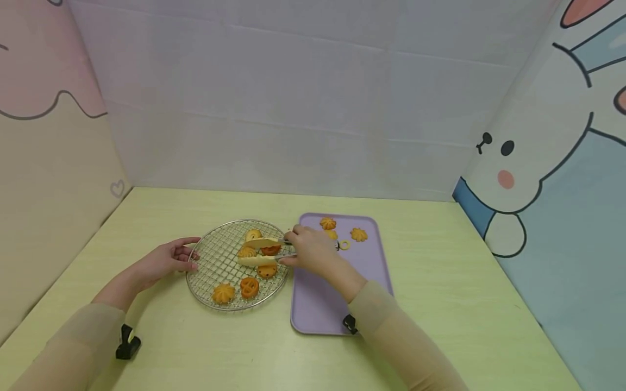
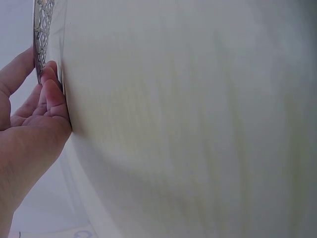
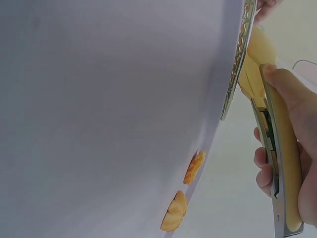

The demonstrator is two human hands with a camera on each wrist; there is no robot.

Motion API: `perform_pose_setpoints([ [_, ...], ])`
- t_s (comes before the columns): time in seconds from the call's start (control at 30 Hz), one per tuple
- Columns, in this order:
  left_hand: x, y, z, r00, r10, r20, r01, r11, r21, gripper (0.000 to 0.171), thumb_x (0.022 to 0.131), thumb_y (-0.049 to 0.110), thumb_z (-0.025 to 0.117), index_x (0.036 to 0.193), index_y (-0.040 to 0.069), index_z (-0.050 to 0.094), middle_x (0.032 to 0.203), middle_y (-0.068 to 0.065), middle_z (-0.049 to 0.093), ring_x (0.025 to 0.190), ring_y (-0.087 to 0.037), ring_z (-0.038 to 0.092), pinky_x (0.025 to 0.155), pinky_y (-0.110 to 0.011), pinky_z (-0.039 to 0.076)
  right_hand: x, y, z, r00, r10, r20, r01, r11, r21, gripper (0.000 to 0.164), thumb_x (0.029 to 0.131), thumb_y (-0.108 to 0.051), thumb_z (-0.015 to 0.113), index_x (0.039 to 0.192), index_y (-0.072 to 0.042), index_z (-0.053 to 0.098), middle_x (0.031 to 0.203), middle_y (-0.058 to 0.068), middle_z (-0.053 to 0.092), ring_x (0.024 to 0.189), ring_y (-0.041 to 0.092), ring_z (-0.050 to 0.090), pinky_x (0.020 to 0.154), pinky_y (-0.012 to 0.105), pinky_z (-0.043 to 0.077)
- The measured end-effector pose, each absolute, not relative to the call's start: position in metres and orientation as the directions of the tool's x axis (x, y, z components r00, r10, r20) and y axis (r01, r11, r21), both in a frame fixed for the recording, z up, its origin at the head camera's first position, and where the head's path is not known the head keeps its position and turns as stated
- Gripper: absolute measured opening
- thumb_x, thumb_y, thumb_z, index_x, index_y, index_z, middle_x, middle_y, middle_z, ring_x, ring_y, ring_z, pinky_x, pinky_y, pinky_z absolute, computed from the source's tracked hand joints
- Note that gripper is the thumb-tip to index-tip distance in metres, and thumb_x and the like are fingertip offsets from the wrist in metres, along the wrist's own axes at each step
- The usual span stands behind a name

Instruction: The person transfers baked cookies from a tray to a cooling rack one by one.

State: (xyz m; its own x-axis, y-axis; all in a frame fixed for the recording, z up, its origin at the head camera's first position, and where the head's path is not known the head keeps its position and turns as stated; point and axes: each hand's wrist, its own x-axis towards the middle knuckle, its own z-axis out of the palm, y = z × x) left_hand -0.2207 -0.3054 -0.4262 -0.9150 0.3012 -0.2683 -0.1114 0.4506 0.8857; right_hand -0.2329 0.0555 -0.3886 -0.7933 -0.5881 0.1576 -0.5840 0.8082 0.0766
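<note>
My left hand (image 1: pixel 163 262) holds the left rim of a round wire rack (image 1: pixel 207 269). In the left wrist view, the rack's edge (image 2: pixel 43 29) sits between thumb and fingers. My right hand (image 1: pixel 315 251) grips metal tongs (image 3: pixel 280 144) with cream tips, reaching over the rack from the right. The tips are apart, above a shell-shaped cookie (image 1: pixel 246 252) and a reddish-brown cookie (image 1: pixel 270 251); whether they touch either I cannot tell. Also on the rack are a swirled cookie (image 1: pixel 223 293), a pretzel-shaped cookie (image 1: pixel 249 287), a dotted cookie (image 1: pixel 267 271) and a round cookie (image 1: pixel 252 234).
Right of the rack lies a purple rectangular tray (image 1: pixel 318 315), partly under my right arm. Near its far end are swirled cookies (image 1: pixel 359 234) and a small yellow ring (image 1: pixel 344 245). Both stand on a pale yellow table (image 1: pixel 440 282) with printed walls (image 1: pixel 303 108) around it.
</note>
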Motion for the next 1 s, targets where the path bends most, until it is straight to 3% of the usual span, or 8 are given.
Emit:
perform_pose_setpoints([
  [0.27, -0.221, -0.306, -0.427, -0.912, 0.314, -0.263, -0.107, 0.439, 0.892, 0.083, 0.085, 0.014, 0.07, 0.149, 0.0, 0.018, 0.117, -0.018, 0.05, 0.095, -0.011, 0.051, 0.075, -0.024, 0.046, -0.232, 0.056, -0.387, -0.799, -0.585, 0.138, -0.583, 0.81, 0.059, 0.06, 0.08, -0.061, 0.063, 0.121, -0.018, 0.062, 0.101, -0.001, 0.059, 0.081, 0.013, 0.058, 0.058, 0.025, 0.047],
  [0.5, -0.222, -0.306, -0.427, -0.912, 0.315, -0.264, -0.109, 0.436, 0.893, 0.083, 0.085, 0.014, 0.07, 0.149, 0.0, 0.019, 0.117, -0.017, 0.051, 0.095, -0.011, 0.051, 0.075, -0.024, 0.047, -0.231, 0.06, -0.382, -0.807, -0.574, 0.139, -0.579, 0.815, 0.007, 0.064, 0.079, -0.06, 0.066, 0.124, -0.015, 0.06, 0.108, 0.001, 0.061, 0.091, 0.016, 0.061, 0.067, 0.03, 0.052],
  [0.73, -0.221, -0.306, -0.426, -0.911, 0.316, -0.266, -0.108, 0.438, 0.892, 0.083, 0.085, 0.013, 0.07, 0.148, -0.001, 0.019, 0.115, -0.016, 0.051, 0.094, -0.011, 0.051, 0.075, -0.023, 0.046, -0.23, 0.069, -0.37, -0.811, -0.562, 0.163, -0.569, 0.823, 0.007, 0.063, 0.077, -0.06, 0.067, 0.123, -0.017, 0.06, 0.111, 0.001, 0.061, 0.085, 0.015, 0.061, 0.053, 0.027, 0.047],
  [1.0, -0.22, -0.304, -0.424, -0.91, 0.317, -0.267, -0.109, 0.439, 0.892, 0.083, 0.085, 0.014, 0.07, 0.148, -0.001, 0.019, 0.117, -0.018, 0.052, 0.094, -0.01, 0.052, 0.073, -0.024, 0.046, -0.226, 0.085, -0.355, -0.796, -0.552, 0.247, -0.569, 0.822, 0.002, 0.06, 0.076, -0.059, 0.069, 0.119, -0.018, 0.062, 0.111, -0.002, 0.062, 0.067, 0.012, 0.057, 0.047, 0.022, 0.04],
])
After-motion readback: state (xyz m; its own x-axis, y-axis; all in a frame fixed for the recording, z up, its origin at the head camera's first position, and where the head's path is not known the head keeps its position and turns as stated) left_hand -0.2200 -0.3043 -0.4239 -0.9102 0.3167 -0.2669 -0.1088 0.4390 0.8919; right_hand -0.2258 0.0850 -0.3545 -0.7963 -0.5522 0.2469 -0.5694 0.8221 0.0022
